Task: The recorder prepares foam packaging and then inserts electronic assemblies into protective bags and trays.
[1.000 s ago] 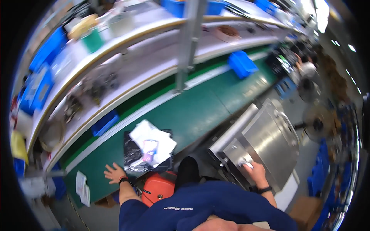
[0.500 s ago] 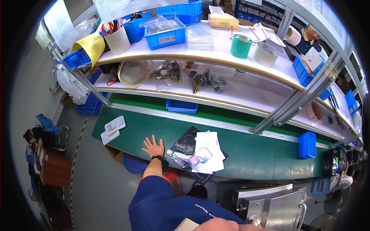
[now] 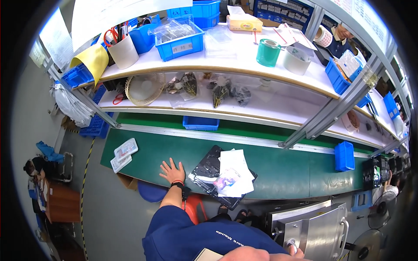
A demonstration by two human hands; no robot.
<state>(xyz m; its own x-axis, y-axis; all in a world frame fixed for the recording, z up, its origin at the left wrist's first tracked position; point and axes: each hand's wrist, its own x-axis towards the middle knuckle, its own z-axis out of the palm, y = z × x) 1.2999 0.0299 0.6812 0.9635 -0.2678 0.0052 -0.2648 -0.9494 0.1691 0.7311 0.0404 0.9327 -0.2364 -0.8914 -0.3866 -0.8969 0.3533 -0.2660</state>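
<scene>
My left hand (image 3: 173, 171) lies flat on the green tabletop (image 3: 278, 174), fingers spread, holding nothing. To its right is a black plastic tray (image 3: 205, 167) with loose white sheets of paper (image 3: 237, 163) on it. A clear bag with pink and purple contents (image 3: 226, 180) rests on the papers. Left of the hand lie two flat, clear-lidded boxes (image 3: 126, 148), one overlapping the other. At the lower right, my right hand (image 3: 298, 252) is closed on a metal handle (image 3: 291, 242) of a stainless-steel cabinet (image 3: 315, 235); part of that hand is cut off by the lower edge.
Above the table, a shelf (image 3: 191, 71) carries blue bins (image 3: 179, 43), tape rolls (image 3: 268, 53) and a tissue pack (image 3: 244, 22). A slanted metal post (image 3: 322, 115) stands at the right. An orange stool (image 3: 195, 209) and a blue stool (image 3: 150, 192) sit below the front edge. Another person (image 3: 342, 39) is beyond the shelf.
My right hand shows more clearly at the cabinet handle. The view has shifted slightly, while my left hand stays flat on the table.
</scene>
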